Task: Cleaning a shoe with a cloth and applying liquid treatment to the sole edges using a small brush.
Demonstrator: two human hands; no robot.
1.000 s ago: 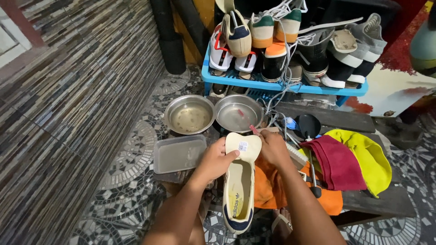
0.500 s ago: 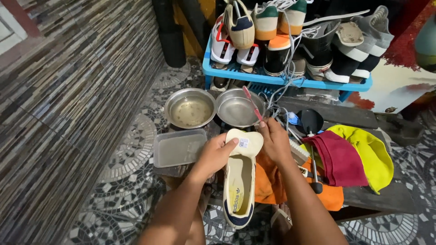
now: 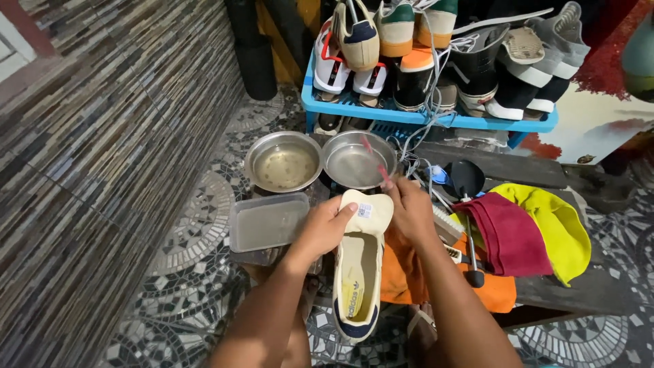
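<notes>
— Below the blue shoe rack [image 3: 422, 117], what have you got in your hands?
— From the head camera, your left hand [image 3: 325, 228] is closed around the side of a cream sneaker [image 3: 359, 269], thumb pressed onto its pulled-up tongue. The sneaker lies nearer you than the rack, opening upward, toe pointing toward you, over an orange cloth [image 3: 402, 279]

— And your other hand?
— Your right hand [image 3: 411, 211] grips a thin pink-handled brush [image 3: 377, 162], fingers curled shut around it; its far end reaches over the right steel bowl [image 3: 357, 160], just in front of the rack

— What else sits near the rack?
— A second steel bowl [image 3: 283, 162] with cloudy water stands left of the first, touching it. A clear plastic tub [image 3: 268, 221] lies nearer you than that bowl. Right of the sneaker, a maroon cloth [image 3: 507, 235] lies on a yellow one [image 3: 562, 228], on a dark wooden board [image 3: 579, 289]. Many shoes stand packed on the rack itself
</notes>
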